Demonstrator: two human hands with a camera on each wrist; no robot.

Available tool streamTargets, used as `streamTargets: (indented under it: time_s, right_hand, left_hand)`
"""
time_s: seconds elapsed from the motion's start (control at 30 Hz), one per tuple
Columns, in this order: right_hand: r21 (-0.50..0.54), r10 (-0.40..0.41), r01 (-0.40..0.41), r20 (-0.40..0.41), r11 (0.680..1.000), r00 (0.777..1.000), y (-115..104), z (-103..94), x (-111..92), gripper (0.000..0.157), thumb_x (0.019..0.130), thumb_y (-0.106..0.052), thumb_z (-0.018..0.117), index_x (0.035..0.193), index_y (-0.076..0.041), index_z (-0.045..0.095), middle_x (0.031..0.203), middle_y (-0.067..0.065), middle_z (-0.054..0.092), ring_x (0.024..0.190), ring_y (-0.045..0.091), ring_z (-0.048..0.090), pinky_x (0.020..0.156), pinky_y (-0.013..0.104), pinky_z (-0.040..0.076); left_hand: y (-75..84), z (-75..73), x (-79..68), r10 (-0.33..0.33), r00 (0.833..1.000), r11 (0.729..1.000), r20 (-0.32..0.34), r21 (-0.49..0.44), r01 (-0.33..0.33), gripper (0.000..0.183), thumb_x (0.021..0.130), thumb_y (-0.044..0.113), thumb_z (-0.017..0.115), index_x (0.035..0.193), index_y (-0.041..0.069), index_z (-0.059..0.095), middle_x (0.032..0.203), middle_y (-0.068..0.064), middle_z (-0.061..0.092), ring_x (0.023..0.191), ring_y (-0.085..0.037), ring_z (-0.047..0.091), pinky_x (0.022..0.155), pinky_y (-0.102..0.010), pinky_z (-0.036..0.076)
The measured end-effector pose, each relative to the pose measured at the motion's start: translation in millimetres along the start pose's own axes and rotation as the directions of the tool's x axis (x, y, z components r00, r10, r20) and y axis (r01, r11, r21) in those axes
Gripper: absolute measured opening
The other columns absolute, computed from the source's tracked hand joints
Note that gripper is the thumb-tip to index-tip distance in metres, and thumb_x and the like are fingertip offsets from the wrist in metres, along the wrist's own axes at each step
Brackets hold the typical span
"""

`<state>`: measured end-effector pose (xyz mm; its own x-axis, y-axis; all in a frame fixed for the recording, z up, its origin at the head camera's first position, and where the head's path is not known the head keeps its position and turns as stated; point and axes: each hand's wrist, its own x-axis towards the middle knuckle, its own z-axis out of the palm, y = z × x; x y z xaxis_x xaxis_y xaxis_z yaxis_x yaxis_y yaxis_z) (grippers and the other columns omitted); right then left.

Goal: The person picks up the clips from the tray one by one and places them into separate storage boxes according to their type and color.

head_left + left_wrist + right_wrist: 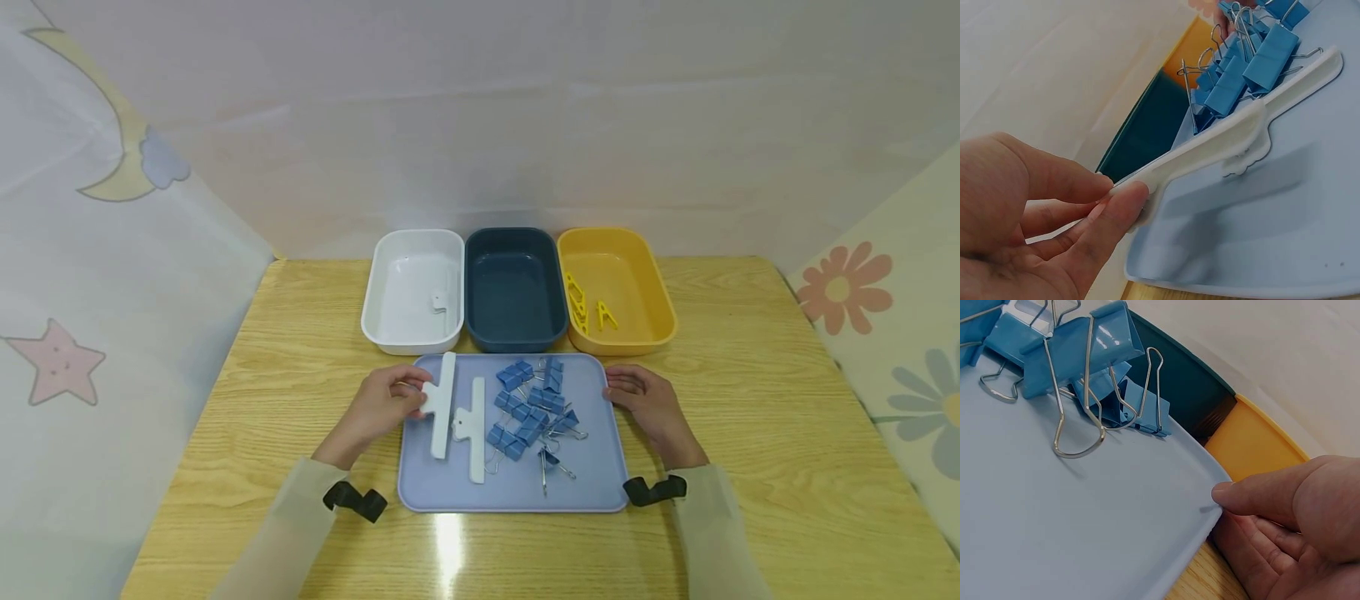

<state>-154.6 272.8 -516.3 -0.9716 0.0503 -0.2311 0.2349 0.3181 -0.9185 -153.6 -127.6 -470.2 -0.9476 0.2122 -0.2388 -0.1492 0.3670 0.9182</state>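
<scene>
While the left hand (378, 408) pinches a white clip (442, 408) by its tab above the tray (510, 497), the right hand (648, 404) grips the tray's rim, presumably to keep it from shifting.

Three bins (517, 344), one tray (450, 496) and one surface (300, 358) appear with at least three white clips (445, 404), at least eight overlapping blue binder clips (532, 426) and what look like three yellow clothespins (601, 309), bunched too closely for certainty.

wood-grain table (772, 417) | on it: pale-blue tray (465, 497) | row behind tray: white bin (401, 292), dark-blue bin (515, 287), yellow bin (622, 279)
</scene>
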Motion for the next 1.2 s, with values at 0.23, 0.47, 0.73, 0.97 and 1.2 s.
streamTargets:
  time_s: [0.23, 0.47, 0.73, 0.97, 1.2]
  right_hand:
    - [-0.012, -0.003, 0.003, -0.005, 1.0, 1.0, -1, -0.3, -1, 0.045, 0.09, -0.011, 0.068, 0.131, 0.002, 0.054, 0.129, 0.023, 0.058, 0.092, -0.007, 0.06, 0.08, 0.009, 0.052]
    - [-0.014, 0.0, 0.0, -0.007, 1.0, 1.0, 0, 0.1, 0, 0.045, 0.09, -0.011, 0.068, 0.131, 0.002, 0.054, 0.129, 0.023, 0.058, 0.092, -0.007, 0.06, 0.081, 0.008, 0.052]
    - [-0.026, 0.015, -0.015, -0.004, 1.0, 1.0, 1, -0.3, 0, 0.045, 0.09, -0.013, 0.067, 0.132, -0.001, 0.054, 0.131, 0.022, 0.058, 0.092, -0.008, 0.06, 0.081, 0.008, 0.051]
    - [-0.016, 0.008, -0.009, -0.006, 1.0, 1.0, 1, -0.5, 0, 0.046, 0.09, -0.012, 0.067, 0.132, 0.001, 0.053, 0.13, 0.024, 0.058, 0.091, -0.008, 0.059, 0.08, 0.009, 0.052]
    - [-0.022, 0.011, -0.011, -0.015, 1.0, 1.0, 3, 0.3, 1, 0.044, 0.09, -0.011, 0.067, 0.131, -0.001, 0.055, 0.129, 0.022, 0.059, 0.09, -0.009, 0.06, 0.081, 0.01, 0.053]
  left_hand:
    - [3.4, -0.4, -0.2, 0.008, 1.0, 1.0, -0.005, 0.001, -0.008, 0.027, 0.088, -0.001, 0.063, 0.115, 0.0, 0.064, 0.106, -0.019, 0.063, 0.078, -0.019, 0.067, 0.073, -0.039, 0.061]
    - [7.7, -2.3, -1.4, 0.01, 1.0, 1.0, 0.007, 0.01, -0.01, 0.028, 0.089, 0.002, 0.063, 0.117, 0.0, 0.063, 0.108, -0.019, 0.062, 0.078, -0.018, 0.067, 0.075, -0.041, 0.061]
    - [13.5, -6.2, -1.7, 0.018, 1.0, 1.0, 0.001, 0.021, -0.018, 0.028, 0.089, 0.003, 0.063, 0.117, 0.002, 0.064, 0.105, -0.016, 0.062, 0.076, -0.017, 0.066, 0.076, -0.041, 0.061]
    - [16.4, -8.5, -1.0, 0.023, 1.0, 0.999, -0.008, 0.035, -0.023, 0.028, 0.089, 0.003, 0.063, 0.117, 0.003, 0.064, 0.104, -0.014, 0.062, 0.074, -0.017, 0.067, 0.076, -0.042, 0.061]
    - [18.9, -13.7, 2.1, 0.037, 0.999, 0.999, -0.009, 0.022, -0.037, 0.028, 0.089, 0.003, 0.063, 0.117, 0.004, 0.064, 0.107, -0.016, 0.062, 0.076, -0.018, 0.067, 0.077, -0.044, 0.061]
